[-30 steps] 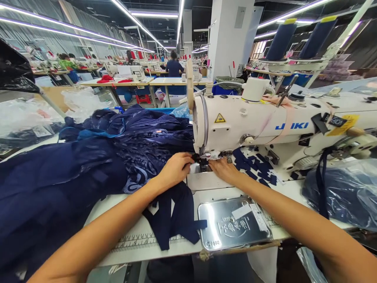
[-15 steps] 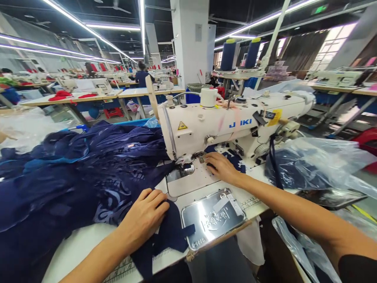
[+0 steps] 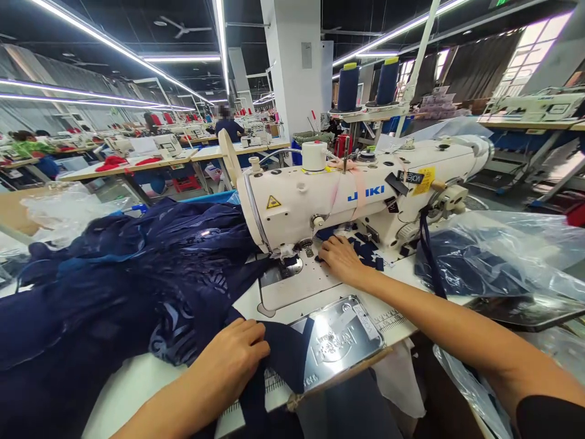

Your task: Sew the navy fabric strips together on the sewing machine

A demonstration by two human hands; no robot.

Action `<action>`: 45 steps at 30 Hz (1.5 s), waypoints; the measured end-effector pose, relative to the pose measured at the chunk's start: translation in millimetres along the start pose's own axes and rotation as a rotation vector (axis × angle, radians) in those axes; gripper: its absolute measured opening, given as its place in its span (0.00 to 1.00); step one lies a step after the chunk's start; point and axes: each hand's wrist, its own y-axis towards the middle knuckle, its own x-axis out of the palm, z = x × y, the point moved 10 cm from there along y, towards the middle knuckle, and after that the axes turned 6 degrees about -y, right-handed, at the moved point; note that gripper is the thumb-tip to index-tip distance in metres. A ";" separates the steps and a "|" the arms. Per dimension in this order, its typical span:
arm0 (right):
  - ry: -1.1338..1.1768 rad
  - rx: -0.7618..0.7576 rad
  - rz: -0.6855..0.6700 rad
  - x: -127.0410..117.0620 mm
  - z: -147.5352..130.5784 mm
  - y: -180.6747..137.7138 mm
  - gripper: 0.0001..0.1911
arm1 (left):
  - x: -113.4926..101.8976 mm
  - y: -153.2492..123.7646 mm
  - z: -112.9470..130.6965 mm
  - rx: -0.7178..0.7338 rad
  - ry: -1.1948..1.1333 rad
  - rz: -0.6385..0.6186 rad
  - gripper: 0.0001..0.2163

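Observation:
My left hand (image 3: 235, 360) is closed on a navy fabric strip (image 3: 283, 353) near the table's front edge, beside a big heap of dark blue patterned garments (image 3: 128, 274). My right hand (image 3: 340, 259) lies on the bed of the white sewing machine (image 3: 356, 195), its fingers curled over small navy fabric pieces (image 3: 368, 250) just right of the needle area (image 3: 292, 259). Whether it grips one of them I cannot make out.
A shiny metal tin lid (image 3: 342, 338) lies at the front edge. Clear plastic bags with navy cloth (image 3: 498, 256) sit to the right. Two navy thread cones (image 3: 368, 82) stand behind the machine. Other sewing tables and workers fill the hall beyond.
My left hand left the needle area and drew the navy strip back to the front edge. My right hand shifted slightly right onto the small pieces. The camera turned right.

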 end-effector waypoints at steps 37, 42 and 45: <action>0.026 -0.240 0.139 3.9 -52.6 -7.7 0.09 | 22.4 59.2 -27.5 0.094 0.065 0.269 0.15; 0.098 -0.203 0.018 9.0 -64.6 9.2 0.07 | 27.5 49.4 -19.2 0.070 0.157 0.181 0.17; 0.289 -0.205 -0.073 11.2 -68.3 18.5 0.05 | 28.7 51.4 -15.8 0.076 0.206 0.159 0.15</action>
